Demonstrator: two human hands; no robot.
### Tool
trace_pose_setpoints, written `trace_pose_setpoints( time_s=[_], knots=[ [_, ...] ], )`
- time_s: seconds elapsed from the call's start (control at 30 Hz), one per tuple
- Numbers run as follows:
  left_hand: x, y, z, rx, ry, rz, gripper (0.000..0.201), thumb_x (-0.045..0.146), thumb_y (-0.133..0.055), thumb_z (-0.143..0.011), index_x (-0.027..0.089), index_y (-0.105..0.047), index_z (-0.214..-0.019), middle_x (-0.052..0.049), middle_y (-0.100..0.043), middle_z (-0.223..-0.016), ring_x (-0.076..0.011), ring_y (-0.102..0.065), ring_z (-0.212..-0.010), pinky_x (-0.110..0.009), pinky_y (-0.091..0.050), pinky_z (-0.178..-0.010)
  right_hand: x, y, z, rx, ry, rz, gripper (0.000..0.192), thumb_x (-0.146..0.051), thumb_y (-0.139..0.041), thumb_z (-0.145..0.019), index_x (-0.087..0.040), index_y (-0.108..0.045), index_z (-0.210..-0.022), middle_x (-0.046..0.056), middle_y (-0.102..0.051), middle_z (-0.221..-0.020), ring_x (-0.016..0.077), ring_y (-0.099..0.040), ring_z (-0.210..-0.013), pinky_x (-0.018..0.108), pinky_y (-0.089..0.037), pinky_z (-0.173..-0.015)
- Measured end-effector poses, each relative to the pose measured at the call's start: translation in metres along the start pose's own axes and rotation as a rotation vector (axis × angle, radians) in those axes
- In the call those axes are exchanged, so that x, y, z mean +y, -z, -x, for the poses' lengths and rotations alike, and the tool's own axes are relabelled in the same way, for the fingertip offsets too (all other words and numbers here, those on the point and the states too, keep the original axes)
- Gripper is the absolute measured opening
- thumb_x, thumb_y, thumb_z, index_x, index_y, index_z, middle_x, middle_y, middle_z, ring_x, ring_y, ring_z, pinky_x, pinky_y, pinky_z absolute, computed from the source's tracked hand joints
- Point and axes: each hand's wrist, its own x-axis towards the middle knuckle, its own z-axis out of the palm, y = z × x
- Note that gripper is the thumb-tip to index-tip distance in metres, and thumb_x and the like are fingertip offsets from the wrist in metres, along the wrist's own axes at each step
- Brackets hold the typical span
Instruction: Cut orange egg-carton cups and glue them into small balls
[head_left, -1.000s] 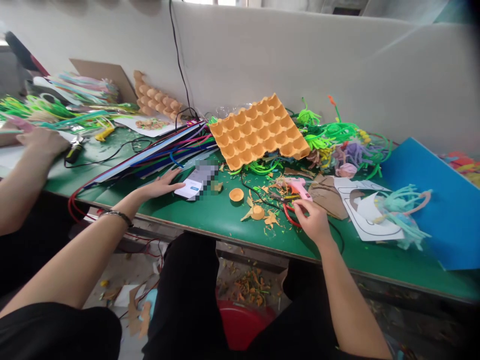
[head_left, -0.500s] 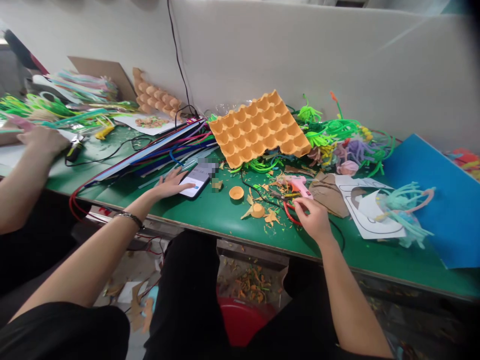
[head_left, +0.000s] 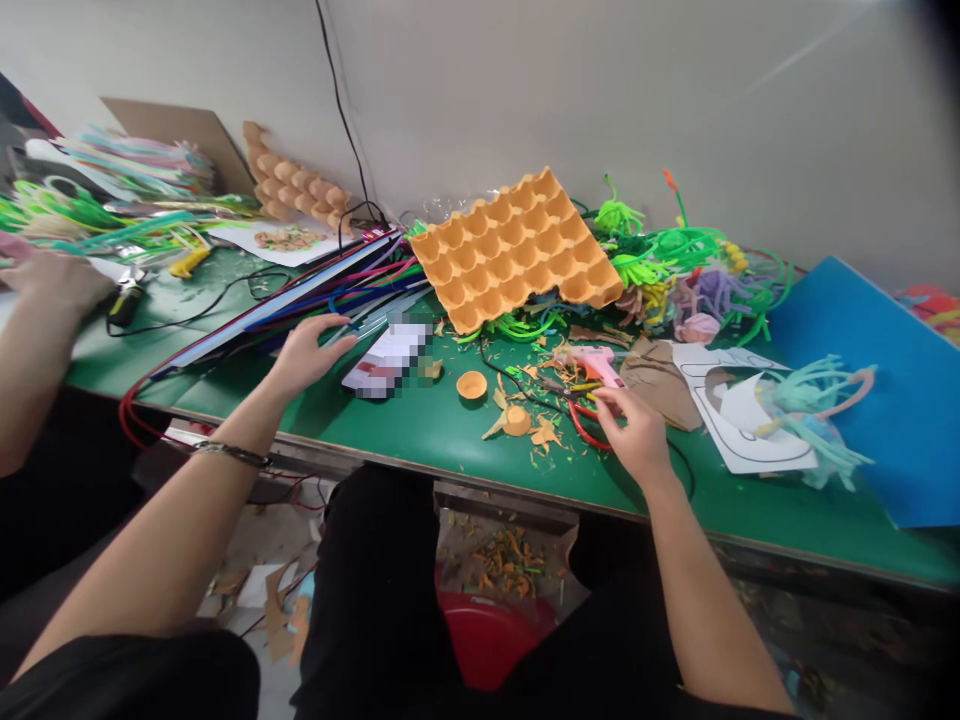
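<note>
My left hand point(head_left: 304, 352) lies flat on the green table point(head_left: 420, 425) with its fingers apart, fingertips at the left edge of a phone point(head_left: 386, 360) that lies screen up. My right hand point(head_left: 634, 430) is curled over the red handles of a pair of scissors point(head_left: 580, 424), just in front of a pink glue gun point(head_left: 600, 362). An orange egg tray point(head_left: 514, 250) leans behind them. Small orange cut cups point(head_left: 472, 385) and scraps lie between the two hands.
Green and purple pipe cleaners point(head_left: 675, 265) are piled at the back right. A blue board point(head_left: 862, 390) and white paper cutouts point(head_left: 731, 420) lie at right. Coloured strips and cables point(head_left: 300, 295) lie at left. Another person's arm point(head_left: 37, 330) reaches in at far left. A red bin point(head_left: 484, 645) stands under the table.
My left hand has drawn back from the phone's screen to its left edge. My right hand has stayed at the scissors. The view has shifted slightly.
</note>
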Motion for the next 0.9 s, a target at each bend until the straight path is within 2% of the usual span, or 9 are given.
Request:
trace_pose_setpoints(
  time_s=[0.1, 0.17, 0.27, 0.37, 0.43, 0.57, 0.67, 0.77, 0.9],
  knots=[
    [0.011, 0.01, -0.001, 0.19, 0.005, 0.091, 0.04, 0.028, -0.05, -0.078, 0.015, -0.059, -0.114, -0.01, -0.053, -0.123, -0.025, -0.05, -0.118, -0.04, -0.043, -0.102, -0.002, 0.0, -0.002, 0.028, -0.008, 0.028, 0.021, -0.026, -0.046, -0.089, -0.02, -0.066, -0.092, 0.005, -0.071, -0.085, 0.0158, -0.065, -0.068, 0.027, -0.05, -0.066],
    [0.016, 0.013, -0.005, 0.236, 0.007, 0.171, 0.037, 0.023, -0.048, -0.078, 0.013, -0.058, -0.112, -0.01, -0.057, -0.114, -0.0207, -0.058, -0.103, -0.035, -0.05, -0.09, -0.005, 0.001, -0.002, 0.039, -0.014, 0.046, 0.022, -0.025, -0.045, -0.09, -0.019, -0.066, -0.092, 0.004, -0.071, -0.078, 0.0137, -0.062, -0.058, 0.025, -0.047, -0.058],
    [0.018, 0.011, -0.015, 0.212, 0.003, 0.289, 0.035, 0.027, -0.051, -0.077, 0.011, -0.06, -0.108, -0.007, -0.065, -0.095, -0.0158, -0.063, -0.086, -0.03, -0.053, -0.081, -0.007, 0.001, -0.003, 0.042, -0.017, 0.068, 0.023, -0.024, -0.044, -0.09, -0.019, -0.066, -0.093, 0.002, -0.07, -0.07, 0.0113, -0.055, -0.047, 0.023, -0.042, -0.051],
    [0.016, 0.005, -0.027, 0.156, 0.018, 0.371, 0.032, 0.034, -0.053, -0.078, 0.01, -0.065, -0.096, -0.004, -0.064, -0.073, -0.0134, -0.062, -0.068, -0.029, -0.055, -0.072, -0.005, -0.001, -0.002, 0.027, -0.004, 0.08, 0.023, -0.024, -0.045, -0.089, -0.019, -0.067, -0.09, 0.001, -0.068, -0.067, 0.0119, -0.057, -0.049, 0.023, -0.042, -0.052],
    [0.012, -0.001, -0.036, 0.117, 0.02, 0.403, 0.031, 0.034, -0.052, -0.079, 0.01, -0.067, -0.092, -0.002, -0.063, -0.068, -0.0122, -0.061, -0.062, -0.029, -0.054, -0.069, -0.004, -0.002, -0.002, 0.015, 0.013, 0.087, 0.022, -0.023, -0.046, -0.089, -0.02, -0.067, -0.09, 0.001, -0.068, -0.065, 0.0122, -0.058, -0.049, 0.023, -0.043, -0.053],
    [0.006, -0.015, -0.056, 0.036, -0.009, 0.438, 0.029, 0.026, -0.049, -0.079, 0.012, -0.067, -0.096, -0.005, -0.069, -0.087, -0.0122, -0.062, -0.075, -0.028, -0.051, -0.078, -0.002, -0.005, -0.002, 0.064, 0.081, 0.115, 0.02, -0.019, -0.047, -0.088, -0.02, -0.067, -0.091, 0.003, -0.072, -0.078, 0.0137, -0.064, -0.061, 0.023, -0.048, -0.06],
    [0.005, -0.024, -0.07, -0.106, -0.037, 0.448, 0.032, 0.03, -0.052, -0.08, 0.012, -0.067, -0.103, -0.006, -0.07, -0.098, -0.0144, -0.063, -0.088, -0.029, -0.049, -0.086, -0.002, -0.005, -0.001, 0.086, 0.098, 0.154, 0.019, -0.018, -0.048, -0.087, -0.021, -0.067, -0.09, 0.004, -0.073, -0.083, 0.0159, -0.068, -0.069, 0.025, -0.051, -0.065],
    [0.004, -0.033, -0.083, -0.242, -0.049, 0.454, 0.04, 0.039, -0.047, -0.085, 0.013, -0.065, -0.109, -0.007, -0.068, -0.112, -0.0163, -0.062, -0.102, -0.03, -0.047, -0.094, -0.003, -0.006, -0.001, 0.091, 0.108, 0.187, 0.018, -0.017, -0.049, -0.086, -0.021, -0.066, -0.089, 0.003, -0.073, -0.08, 0.0144, -0.067, -0.065, 0.024, -0.05, -0.062],
    [-0.001, -0.044, -0.096, -0.334, -0.045, 0.43, 0.048, 0.041, -0.034, -0.091, 0.013, -0.059, -0.12, -0.008, -0.063, -0.123, -0.018, -0.058, -0.113, -0.033, -0.043, -0.099, -0.006, -0.008, -0.003, 0.081, 0.134, 0.195, 0.015, -0.015, -0.051, -0.086, -0.021, -0.065, -0.088, 0.002, -0.072, -0.076, 0.0126, -0.065, -0.06, 0.022, -0.049, -0.06]
  ],
)
